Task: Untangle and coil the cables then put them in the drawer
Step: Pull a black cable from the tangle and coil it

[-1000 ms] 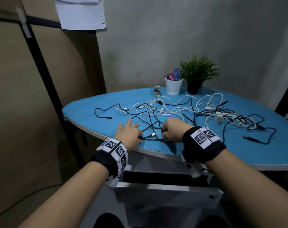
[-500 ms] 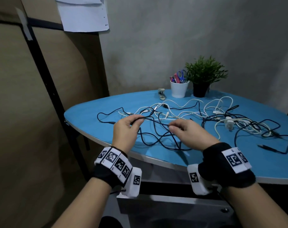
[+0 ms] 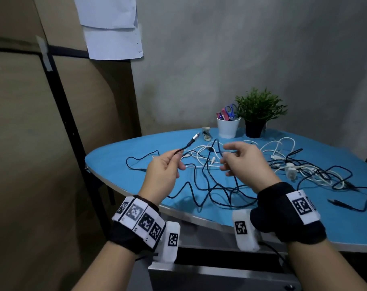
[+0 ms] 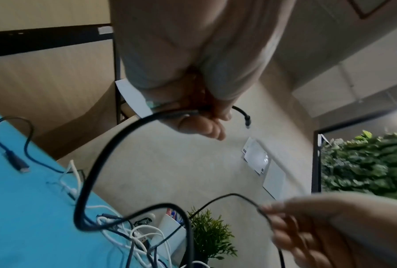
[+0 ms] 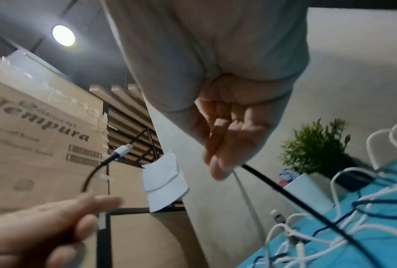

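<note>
A tangle of black and white cables (image 3: 283, 166) lies on the blue table (image 3: 119, 156). My left hand (image 3: 176, 158) is raised above the table and pinches a black cable (image 3: 184, 148) just behind its silver connector (image 3: 195, 136), which points up and away. My right hand (image 3: 226, 162) hovers to the right, fingers curled, pinching the same black cable further along. In the left wrist view the cable (image 4: 96, 163) loops down to the table and up to the right hand (image 4: 284, 226). From the right hand (image 5: 222, 159) it runs down into the tangle. The grey drawer (image 3: 220, 276) stands open under the table's near edge.
At the back of the table stand a white cup with scissors (image 3: 227, 128), a small potted plant (image 3: 257, 114) and a stapler (image 3: 206, 133). Cardboard panels and a black frame rise on the left. Paper sheets (image 3: 111, 28) hang on the wall.
Both hands rose from the table's near edge with the black cable. The left hand now holds its connector end up in the air, and loops of it hang between the hands.
</note>
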Demonstrator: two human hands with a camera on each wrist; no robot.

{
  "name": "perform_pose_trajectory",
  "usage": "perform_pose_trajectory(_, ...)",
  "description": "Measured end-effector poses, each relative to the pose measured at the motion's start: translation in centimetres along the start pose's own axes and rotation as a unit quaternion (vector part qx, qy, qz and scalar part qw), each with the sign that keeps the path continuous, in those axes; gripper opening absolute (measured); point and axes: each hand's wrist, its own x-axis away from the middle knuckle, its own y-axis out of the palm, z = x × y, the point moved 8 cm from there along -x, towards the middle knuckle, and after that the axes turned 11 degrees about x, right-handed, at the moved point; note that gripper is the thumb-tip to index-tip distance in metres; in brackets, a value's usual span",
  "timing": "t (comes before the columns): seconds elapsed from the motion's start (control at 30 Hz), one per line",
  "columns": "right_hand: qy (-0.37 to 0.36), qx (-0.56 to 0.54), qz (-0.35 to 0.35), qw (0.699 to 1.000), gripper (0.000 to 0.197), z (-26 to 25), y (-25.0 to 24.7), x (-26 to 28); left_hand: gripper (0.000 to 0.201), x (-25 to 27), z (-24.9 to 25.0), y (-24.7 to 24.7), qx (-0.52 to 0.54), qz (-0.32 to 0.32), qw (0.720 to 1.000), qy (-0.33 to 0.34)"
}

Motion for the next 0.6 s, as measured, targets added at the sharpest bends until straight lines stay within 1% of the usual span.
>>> perform_pose_trajectory(0.03,-0.029,-0.024,-0.012,0.999,0.026,-1.0,0.4,0.0,0.022,-0.3,0.1,0.7,-0.034,-0.02,0.999,0.009)
perform_pose_trajectory(0.07,-0.071,-0.011,-0.011,0.997,0.032,-2.3,0.5,0.1,0.023,-0.5,0.2,1.2,-0.07,-0.035,0.997,0.021)
perform_pose_trajectory(0.13,-0.165,0.071,0.004,0.984,0.042,-4.6,0.6,0.1,0.029,-1.0,0.8,2.0,-0.14,-0.049,0.988,0.043)
perform_pose_trajectory(0.17,-0.203,0.103,0.006,0.974,0.046,-5.4,0.7,0.1,0.031,-1.2,1.1,2.2,-0.166,-0.054,0.983,0.052)
perform_pose_trajectory(0.2,-0.225,0.123,-0.003,0.967,0.048,-6.0,1.0,0.1,0.032,-1.4,1.4,2.3,-0.186,-0.06,0.979,0.059)
perform_pose_trajectory(0.27,-0.226,0.144,-0.033,0.963,0.043,-6.3,1.5,-0.3,0.031,-1.9,1.8,2.3,-0.221,-0.072,0.97,0.066)
perform_pose_trajectory(0.33,-0.204,0.179,-0.068,0.96,0.035,-5.8,2.0,-0.7,0.029,-2.1,2.1,2.1,-0.23,-0.075,0.968,0.07)
perform_pose_trajectory(0.4,-0.19,0.202,-0.097,0.956,0.029,-5.5,2.6,-0.7,0.025,-2.1,2.6,1.7,-0.195,-0.07,0.975,0.075)
perform_pose_trajectory(0.47,-0.197,0.222,-0.113,0.948,0.016,-5.6,3.2,-0.5,0.02,-2.1,2.9,1.2,-0.137,-0.06,0.986,0.077)
perform_pose_trajectory(0.5,-0.201,0.233,-0.109,0.945,0.012,-5.8,3.3,-0.4,0.018,-2.2,3.0,1.0,-0.115,-0.055,0.989,0.077)
perform_pose_trajectory(0.53,-0.201,0.235,-0.099,0.946,0.014,-5.9,3.3,-0.5,0.017,-2.2,3.1,0.8,-0.095,-0.051,0.991,0.075)
perform_pose_trajectory(0.57,-0.192,0.214,-0.089,0.954,0.015,-5.9,3.2,-0.6,0.016,-2.2,3.0,0.7,-0.077,-0.047,0.993,0.07)
perform_pose_trajectory(0.6,-0.173,0.161,-0.087,0.968,0.017,-5.8,3.1,-0.8,0.015,-2.1,2.8,0.5,-0.057,-0.043,0.996,0.06)
